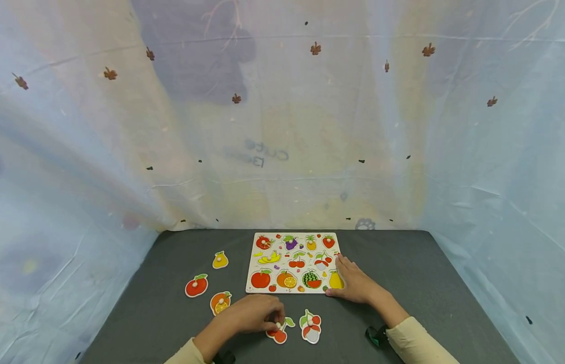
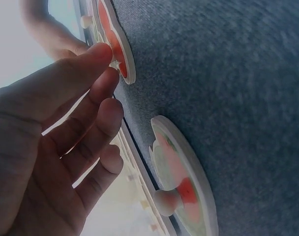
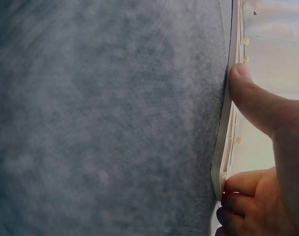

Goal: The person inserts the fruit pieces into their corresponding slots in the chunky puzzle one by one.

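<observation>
The cherry piece (image 1: 278, 336) lies toward the near edge of the worktop (image 1: 150, 318), pinched by the left hand (image 1: 255, 312), while the right hand (image 1: 356, 284), fingers outstretched, rests on the fruit board (image 1: 284, 261) by the far edge.

A dark gray desk (image 1: 428, 273) is enclosed behind and on both sides by pale, creased curtains (image 1: 300, 126) with brown leaf prints (image 1: 315, 49).

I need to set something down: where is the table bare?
The table is bare right of the board, beyond the right hand, and left of the leftmost red piece. It's crowded around the left hand, by the cherry piece and orange piece.
</observation>
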A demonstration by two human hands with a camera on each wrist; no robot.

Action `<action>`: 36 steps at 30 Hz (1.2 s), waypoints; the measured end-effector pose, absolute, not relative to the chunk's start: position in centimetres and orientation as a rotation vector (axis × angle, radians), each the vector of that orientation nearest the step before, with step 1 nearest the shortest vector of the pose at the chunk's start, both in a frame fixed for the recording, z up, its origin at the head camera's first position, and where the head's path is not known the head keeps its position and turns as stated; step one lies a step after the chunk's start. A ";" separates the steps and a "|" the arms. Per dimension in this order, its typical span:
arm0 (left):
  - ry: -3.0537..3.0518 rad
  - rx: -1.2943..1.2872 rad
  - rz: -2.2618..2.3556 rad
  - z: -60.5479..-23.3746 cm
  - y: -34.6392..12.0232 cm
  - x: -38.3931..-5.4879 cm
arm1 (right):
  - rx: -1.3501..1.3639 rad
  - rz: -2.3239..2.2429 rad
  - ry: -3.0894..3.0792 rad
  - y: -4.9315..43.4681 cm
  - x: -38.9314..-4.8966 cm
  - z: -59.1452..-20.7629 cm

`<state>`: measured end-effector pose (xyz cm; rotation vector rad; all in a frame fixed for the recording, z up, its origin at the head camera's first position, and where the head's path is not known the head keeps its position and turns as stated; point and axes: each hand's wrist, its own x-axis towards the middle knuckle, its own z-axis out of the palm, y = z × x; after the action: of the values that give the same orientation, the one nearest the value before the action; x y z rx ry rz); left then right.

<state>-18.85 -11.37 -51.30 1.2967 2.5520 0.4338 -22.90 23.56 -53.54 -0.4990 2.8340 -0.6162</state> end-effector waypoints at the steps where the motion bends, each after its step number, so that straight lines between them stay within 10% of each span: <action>1: 2.552 1.293 0.435 -51.3 -11.4 -18.9 | -0.501 -0.617 2.834 23.6 -22.9 -53.5; 36: 2.860 1.048 0.581 -49.7 -10.7 -21.7 | -0.475 -0.632 2.833 23.4 -22.9 -53.6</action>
<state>-21.72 -10.71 -49.70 1.0485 2.8601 0.5811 -22.92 23.43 -53.55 -0.4752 2.8327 -0.6322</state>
